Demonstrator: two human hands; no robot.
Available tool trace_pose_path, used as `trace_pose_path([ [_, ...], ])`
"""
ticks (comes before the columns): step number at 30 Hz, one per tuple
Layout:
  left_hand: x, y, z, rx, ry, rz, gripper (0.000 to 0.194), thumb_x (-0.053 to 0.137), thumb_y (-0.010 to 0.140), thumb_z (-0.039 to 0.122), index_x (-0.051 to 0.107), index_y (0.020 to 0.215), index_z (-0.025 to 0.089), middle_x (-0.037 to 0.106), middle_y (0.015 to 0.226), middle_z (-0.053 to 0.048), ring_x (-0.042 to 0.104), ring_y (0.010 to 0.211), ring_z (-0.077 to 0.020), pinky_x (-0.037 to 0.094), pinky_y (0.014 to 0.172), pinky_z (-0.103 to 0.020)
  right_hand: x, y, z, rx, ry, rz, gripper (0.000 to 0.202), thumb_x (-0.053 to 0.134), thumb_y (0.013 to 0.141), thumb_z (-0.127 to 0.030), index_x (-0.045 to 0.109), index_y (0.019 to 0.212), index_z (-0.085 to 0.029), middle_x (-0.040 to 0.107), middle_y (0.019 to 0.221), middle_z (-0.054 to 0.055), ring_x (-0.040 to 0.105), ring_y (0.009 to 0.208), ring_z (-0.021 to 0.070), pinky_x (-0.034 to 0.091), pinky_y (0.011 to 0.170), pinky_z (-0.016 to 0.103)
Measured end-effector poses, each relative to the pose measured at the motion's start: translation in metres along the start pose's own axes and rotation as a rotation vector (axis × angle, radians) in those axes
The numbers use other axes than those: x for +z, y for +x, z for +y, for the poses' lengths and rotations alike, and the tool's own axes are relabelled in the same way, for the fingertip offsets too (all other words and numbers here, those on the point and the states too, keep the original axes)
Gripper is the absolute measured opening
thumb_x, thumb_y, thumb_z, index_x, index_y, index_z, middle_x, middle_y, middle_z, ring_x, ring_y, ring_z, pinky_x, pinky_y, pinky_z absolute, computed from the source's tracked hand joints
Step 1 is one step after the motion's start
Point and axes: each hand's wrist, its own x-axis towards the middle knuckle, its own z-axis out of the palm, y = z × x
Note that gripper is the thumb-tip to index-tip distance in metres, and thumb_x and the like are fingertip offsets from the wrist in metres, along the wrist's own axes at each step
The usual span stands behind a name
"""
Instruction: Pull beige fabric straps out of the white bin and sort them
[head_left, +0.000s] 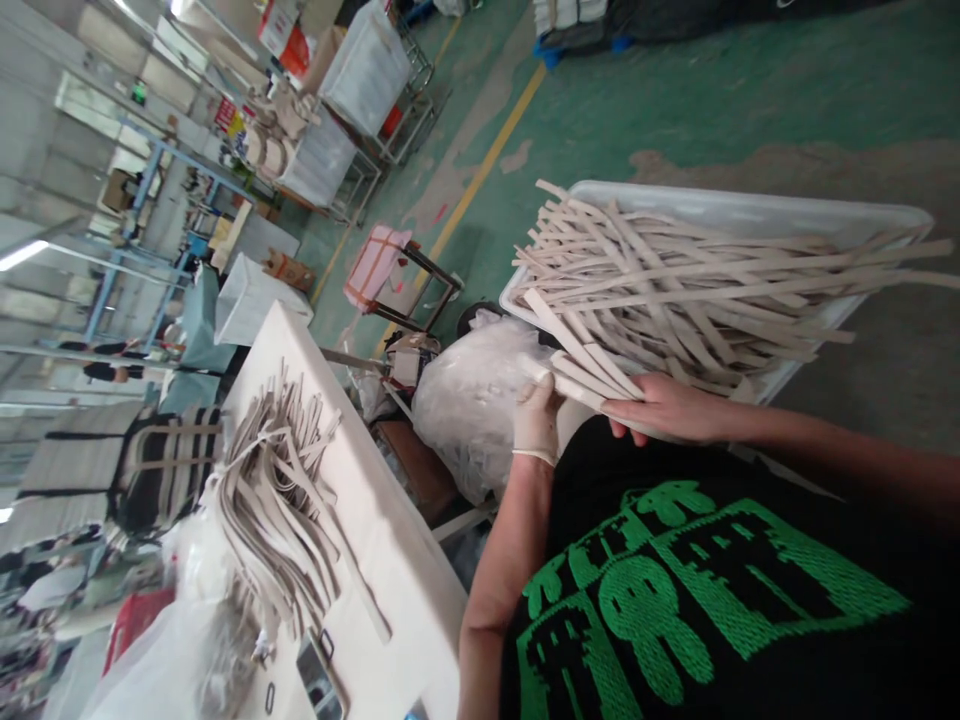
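Several flat beige strips (581, 375) are held together between my two hands, in front of my black shirt with green lettering. My left hand (537, 408), in a pale glove with bare-looking fingertips, is closed around one end of them. My bare right hand (664, 408) grips the same strips further along, its fingers wrapped under them. Just beyond my right hand, a white plastic bin (750, 200) is heaped with many loose beige strips (675, 280), some hanging over its rim.
A white table (405, 540) on the left bears a bundle of beige strips (277, 500) and a phone (321, 680). Clear plastic bags (480, 400) bulge between table and bin. A stool (420, 280) with a pink seat, wheeled carts and racks stand farther off.
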Motion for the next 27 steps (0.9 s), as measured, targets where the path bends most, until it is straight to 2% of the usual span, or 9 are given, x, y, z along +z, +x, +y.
trace_pose_path([
  [2, -0.001, 0.007, 0.012, 0.092, -0.014, 0.016, 0.027, 0.090, 0.070, 0.036, 0.076, 0.085, 0.018, 0.081, 0.099, -0.007, 0.072, 0.121, -0.0295, 0.055, 0.105, -0.039, -0.004, -0.007, 0.003, 0.013, 0.005, -0.002, 0.038, 0.061, 0.087, -0.055, 0.066, 0.074, -0.020, 0.071, 0.062, 0.007, 0.065, 0.055, 0.0200, 0.045, 0.057, 0.031],
  [4, 0.000, 0.011, 0.015, 0.147, -0.016, 0.004, 0.030, 0.092, 0.066, 0.037, 0.076, 0.083, 0.018, 0.081, 0.095, -0.006, 0.074, 0.118, -0.0282, 0.055, 0.104, -0.037, -0.006, -0.011, 0.005, 0.040, -0.003, 0.047, 0.036, 0.061, 0.086, -0.054, 0.064, 0.073, -0.021, 0.071, 0.061, 0.007, 0.064, 0.053, 0.0194, 0.044, 0.055, 0.031],
  [9, 0.018, 0.009, -0.010, 0.100, 0.121, -0.175, 0.043, 0.095, 0.062, 0.048, 0.082, 0.092, 0.020, 0.082, 0.097, -0.006, 0.075, 0.110, -0.0288, 0.056, 0.104, -0.043, -0.004, -0.002, 0.001, 0.022, 0.012, 0.200, 0.037, 0.054, 0.089, -0.056, 0.060, 0.077, -0.022, 0.069, 0.061, 0.006, 0.065, 0.054, 0.0195, 0.046, 0.056, 0.031],
  [11, 0.023, 0.009, -0.013, 0.087, 0.131, -0.183, 0.045, 0.096, 0.059, 0.049, 0.082, 0.090, 0.020, 0.082, 0.097, -0.006, 0.075, 0.110, -0.0306, 0.056, 0.106, -0.046, -0.005, 0.002, 0.002, 0.005, 0.026, 0.186, 0.040, 0.052, 0.090, -0.058, 0.062, 0.079, -0.020, 0.072, 0.066, 0.007, 0.068, 0.060, 0.0218, 0.049, 0.059, 0.031],
  [15, 0.019, 0.014, 0.002, 0.101, 0.053, -0.115, 0.045, 0.097, 0.058, 0.043, 0.081, 0.091, 0.016, 0.082, 0.103, -0.011, 0.074, 0.117, -0.0327, 0.054, 0.108, -0.046, -0.008, -0.001, 0.010, -0.004, 0.016, 0.062, 0.040, 0.054, 0.089, -0.058, 0.063, 0.085, -0.020, 0.077, 0.078, 0.010, 0.072, 0.065, 0.0234, 0.053, 0.063, 0.032],
  [17, 0.017, 0.014, 0.004, 0.078, 0.057, -0.109, 0.044, 0.096, 0.059, 0.041, 0.081, 0.091, 0.016, 0.082, 0.102, -0.011, 0.074, 0.116, -0.0322, 0.054, 0.107, -0.045, -0.005, -0.003, 0.012, -0.007, -0.006, 0.070, 0.038, 0.054, 0.088, -0.057, 0.060, 0.085, -0.020, 0.077, 0.077, 0.008, 0.071, 0.061, 0.0217, 0.052, 0.061, 0.031],
  [22, 0.022, 0.009, -0.006, 0.065, 0.052, -0.191, 0.045, 0.098, 0.054, 0.045, 0.079, 0.082, 0.017, 0.080, 0.090, -0.006, 0.076, 0.107, -0.0300, 0.055, 0.105, -0.045, 0.002, 0.002, 0.002, -0.037, 0.019, 0.205, 0.039, 0.047, 0.092, -0.057, 0.060, 0.089, -0.021, 0.076, 0.076, 0.008, 0.071, 0.061, 0.0208, 0.053, 0.062, 0.030],
  [27, 0.009, 0.011, 0.003, 0.137, 0.050, -0.116, 0.043, 0.097, 0.058, 0.044, 0.081, 0.090, 0.020, 0.080, 0.098, -0.006, 0.076, 0.104, -0.0259, 0.056, 0.101, -0.040, 0.003, 0.001, 0.004, -0.062, -0.033, 0.101, 0.035, 0.050, 0.092, -0.053, 0.061, 0.090, -0.020, 0.078, 0.080, 0.010, 0.073, 0.065, 0.0229, 0.053, 0.064, 0.031],
])
